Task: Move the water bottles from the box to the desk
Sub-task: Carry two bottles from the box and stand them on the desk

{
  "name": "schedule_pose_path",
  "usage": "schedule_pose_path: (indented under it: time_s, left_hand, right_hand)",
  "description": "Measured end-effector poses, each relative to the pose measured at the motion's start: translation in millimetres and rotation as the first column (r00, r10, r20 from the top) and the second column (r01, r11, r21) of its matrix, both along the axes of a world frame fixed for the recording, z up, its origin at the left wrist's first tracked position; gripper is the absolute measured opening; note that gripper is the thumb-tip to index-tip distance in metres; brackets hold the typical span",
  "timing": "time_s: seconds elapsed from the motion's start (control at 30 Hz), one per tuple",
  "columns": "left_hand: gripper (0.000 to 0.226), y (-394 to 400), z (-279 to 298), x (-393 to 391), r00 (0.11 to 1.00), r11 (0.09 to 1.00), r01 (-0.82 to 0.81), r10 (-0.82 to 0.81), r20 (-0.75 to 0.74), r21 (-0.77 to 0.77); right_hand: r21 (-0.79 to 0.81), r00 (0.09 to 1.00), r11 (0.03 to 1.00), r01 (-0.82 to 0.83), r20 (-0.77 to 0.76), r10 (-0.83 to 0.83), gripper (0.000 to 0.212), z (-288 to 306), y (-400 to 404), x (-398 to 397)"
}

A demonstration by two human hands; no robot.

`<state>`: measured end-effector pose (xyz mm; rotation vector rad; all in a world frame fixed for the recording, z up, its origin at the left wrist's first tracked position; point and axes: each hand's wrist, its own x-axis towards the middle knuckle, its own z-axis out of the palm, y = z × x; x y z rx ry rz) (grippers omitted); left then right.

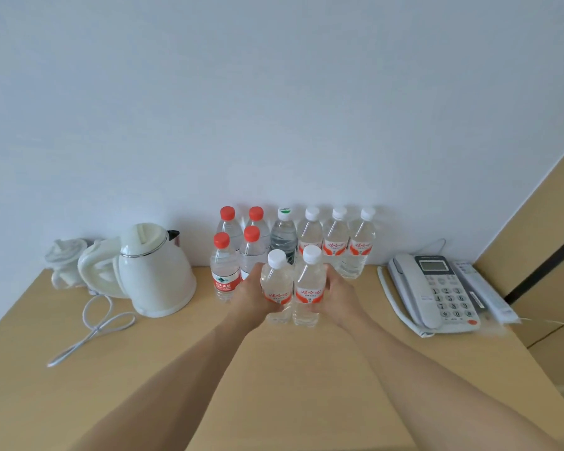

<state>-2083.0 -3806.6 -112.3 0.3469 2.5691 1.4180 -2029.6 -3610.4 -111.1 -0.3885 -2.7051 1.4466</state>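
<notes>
- Placing step: the left hand [253, 296] grips one white-capped bottle [275, 284], the right hand [334, 296] another [308, 284], upright over the desk [176, 369].
- Next move probably calls for releasing both beside the standing row [336, 237].

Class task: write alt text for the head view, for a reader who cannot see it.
Left hand and right hand each grip a white-capped bottle over a wooden desk. Nine more bottles stand behind, kettle left, phone right.

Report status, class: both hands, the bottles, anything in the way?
Left hand grips one white-capped bottle; right hand grips the other. Both upright at the desk, front of the bottle group. Kettle left, phone right; neither blocking.
</notes>
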Motion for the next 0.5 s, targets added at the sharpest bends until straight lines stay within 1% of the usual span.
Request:
schedule_pose_path:
  time_s: [0.1, 0.27, 0.33, 0.5]
  left_hand:
    - [0.077, 7.2, -2.2, -4.0, 1.000, 0.999, -0.013, 0.013, -0.017, -0.033]
    - [0.083, 18.7, -9.0, -5.8, 1.000, 1.000, -0.019, 0.019, -0.006, -0.018]
    - [0.081, 20.8, -7.7, -9.4, 1.000, 0.999, -0.008, 0.008, -0.001, -0.049]
    - [0.075, 19.1, -0.3, -13.0, 0.999, 0.989, 0.040, -0.036, 0.026, -0.141]
  right_hand:
    - [0.037, 1.000, 0.999, 0.005, -0.027, -0.004, 0.060, -3.1, 2.4, -7.2]
    - [0.056, 0.999, 0.998, 0.021, -0.027, -0.020, 0.059, -12.6, 13.8, -14.2]
    - [0.043, 1.000, 0.999, 0.020, -0.006, -0.020, 0.062, -14.9, 17.2, -16.4]
    - [0.056, 0.998, 0.997, -0.048, 0.034, 0.046, 0.072, -12.9, 21.6, -22.3]
